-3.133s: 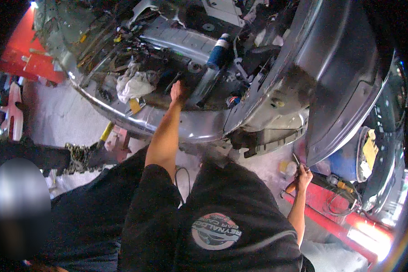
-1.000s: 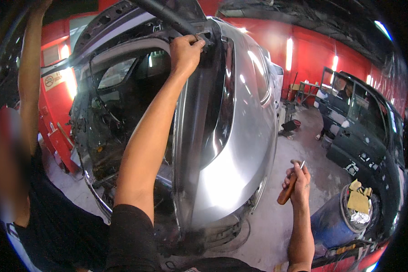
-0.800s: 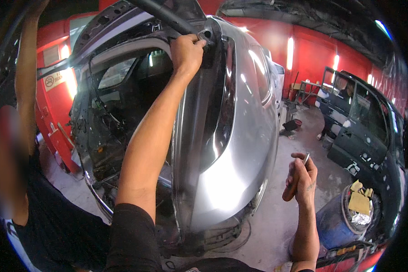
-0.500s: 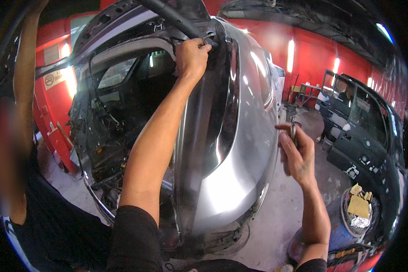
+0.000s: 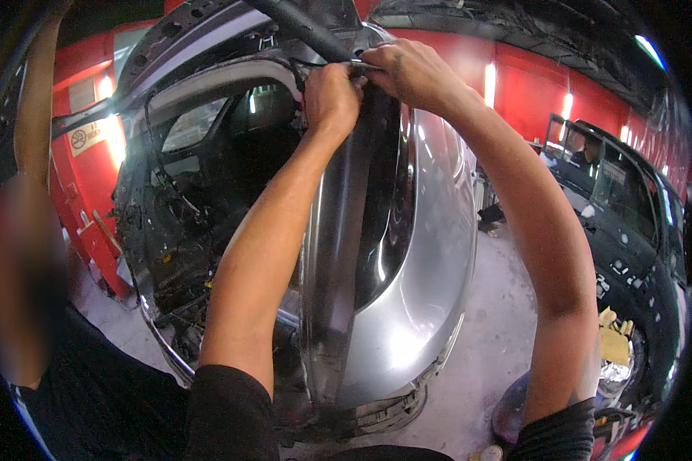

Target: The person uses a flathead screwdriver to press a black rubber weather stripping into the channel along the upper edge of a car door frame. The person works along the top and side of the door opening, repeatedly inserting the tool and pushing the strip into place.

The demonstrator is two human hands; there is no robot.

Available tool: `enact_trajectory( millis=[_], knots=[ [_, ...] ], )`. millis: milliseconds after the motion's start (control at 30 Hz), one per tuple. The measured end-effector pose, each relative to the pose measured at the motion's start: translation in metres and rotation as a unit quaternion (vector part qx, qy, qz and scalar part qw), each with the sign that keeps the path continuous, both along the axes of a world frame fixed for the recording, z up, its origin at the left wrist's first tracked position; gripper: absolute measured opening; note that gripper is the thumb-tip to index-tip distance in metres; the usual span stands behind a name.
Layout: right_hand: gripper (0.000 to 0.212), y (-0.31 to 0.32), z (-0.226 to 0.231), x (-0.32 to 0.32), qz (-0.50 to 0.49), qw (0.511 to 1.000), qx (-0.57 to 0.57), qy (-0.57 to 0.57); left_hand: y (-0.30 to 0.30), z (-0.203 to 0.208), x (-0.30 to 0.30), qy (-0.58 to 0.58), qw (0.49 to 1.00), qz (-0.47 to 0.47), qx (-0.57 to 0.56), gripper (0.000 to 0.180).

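Observation:
Both my hands meet at the lower end of a thick black strut (image 5: 304, 32), at the top corner of a silver-grey car body (image 5: 430, 230) around the rear opening. My left hand (image 5: 332, 100) is closed just below the strut's end; what its fingers grip is hidden. My right hand (image 5: 409, 73) is closed at the same spot, coming in from the right. A slim dark metal tool (image 5: 367, 67) shows between the two hands, held by my right hand; its exact kind cannot be made out. A dark tail-light recess (image 5: 388, 230) runs down the body below my hands.
Another person in a dark shirt (image 5: 108, 376) stands close at my left, one arm raised. The raised tailgate (image 5: 184, 34) hangs overhead. A dark car (image 5: 623, 207) with pale patches stands at right, near a blue drum (image 5: 511, 407) and a yellow cloth (image 5: 613, 347).
My right hand has moved from beside the car's right flank up and left to the strut's end, bringing the slim tool. My left hand stays there, its fingers now curled in more.

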State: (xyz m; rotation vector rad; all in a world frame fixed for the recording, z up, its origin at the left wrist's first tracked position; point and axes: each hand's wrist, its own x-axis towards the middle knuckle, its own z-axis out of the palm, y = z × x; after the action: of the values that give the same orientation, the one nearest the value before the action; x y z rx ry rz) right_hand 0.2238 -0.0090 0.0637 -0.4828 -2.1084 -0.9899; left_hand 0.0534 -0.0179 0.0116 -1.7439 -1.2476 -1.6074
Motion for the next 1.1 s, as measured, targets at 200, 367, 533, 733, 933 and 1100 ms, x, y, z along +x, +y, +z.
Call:
enact_trajectory(
  millis=[200, 367, 533, 733, 933, 1100],
  knots=[
    [0.012, 0.001, 0.0, -0.013, -0.04, 0.999, -0.002, 0.003, 0.003, 0.001, -0.01, -0.011, 0.999, -0.036, -0.016, 0.019],
    [0.014, -0.004, 0.009, -0.005, -0.06, 0.998, 0.031, 0.009, -0.019, 0.008, -0.038, -0.066, 0.978, -0.15, 0.128, 0.017],
    [0.018, -0.006, 0.008, -0.015, -0.054, 0.998, 0.033, -0.014, -0.027, 0.013, -0.072, -0.104, 0.96, -0.189, 0.179, 0.014],
    [0.02, -0.008, 0.006, -0.028, -0.091, 0.995, 0.04, -0.03, -0.031, -0.009, -0.062, -0.085, 0.978, -0.151, 0.118, 0.018],
    [0.019, -0.009, 0.005, -0.032, -0.087, 0.994, 0.06, -0.03, -0.009, -0.016, -0.069, 0.013, 0.982, -0.103, 0.156, 0.022],
    [0.02, -0.014, 0.007, -0.035, -0.084, 0.996, 0.021, -0.027, 0.007, -0.012, -0.073, 0.082, 0.97, -0.078, 0.215, 0.016]
  ],
)
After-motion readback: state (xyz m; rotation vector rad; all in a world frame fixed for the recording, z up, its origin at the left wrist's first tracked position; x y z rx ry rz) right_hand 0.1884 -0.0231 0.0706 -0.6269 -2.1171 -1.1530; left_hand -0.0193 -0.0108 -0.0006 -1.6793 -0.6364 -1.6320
